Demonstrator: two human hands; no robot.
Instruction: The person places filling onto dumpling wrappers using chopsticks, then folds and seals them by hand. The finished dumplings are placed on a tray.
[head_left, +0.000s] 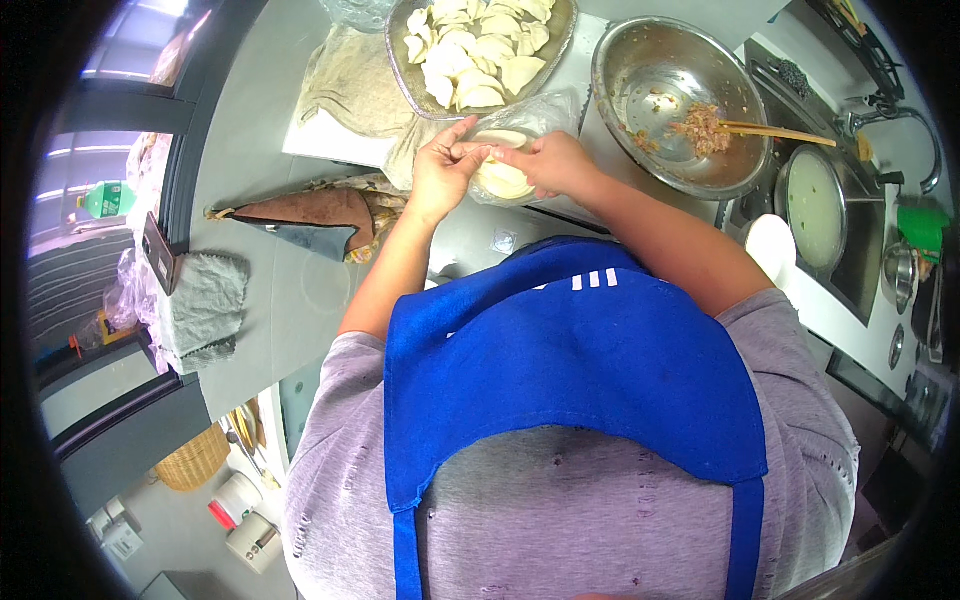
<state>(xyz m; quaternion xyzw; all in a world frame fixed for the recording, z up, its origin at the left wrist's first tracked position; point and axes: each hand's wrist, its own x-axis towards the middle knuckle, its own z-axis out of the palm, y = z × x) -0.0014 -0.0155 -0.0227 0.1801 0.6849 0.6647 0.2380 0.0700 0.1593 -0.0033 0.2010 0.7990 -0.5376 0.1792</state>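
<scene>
Just below the metal tray, my left hand (444, 171) and my right hand (559, 166) meet at the fingertips. Between them they pinch a pale round dumpling wrapper (501, 139). Its edge is partly hidden by my fingers. Beneath my hands, a stack of round wrappers (502, 182) lies in a clear plastic bag (541, 114). The metal tray (401, 75) holds several folded dumplings (476, 56). To the right of my right hand stands a large steel bowl (637, 52), with some minced filling (701, 129) and wooden chopsticks (787, 133) resting in it.
A beige cloth (352, 79) lies left of the tray. Farther left, a brown cloth item (307, 214) and a grey towel (206, 300) lie on the counter. At right are a sink with a faucet (930, 142), a basin of cloudy liquid (814, 210) and a white object (771, 246).
</scene>
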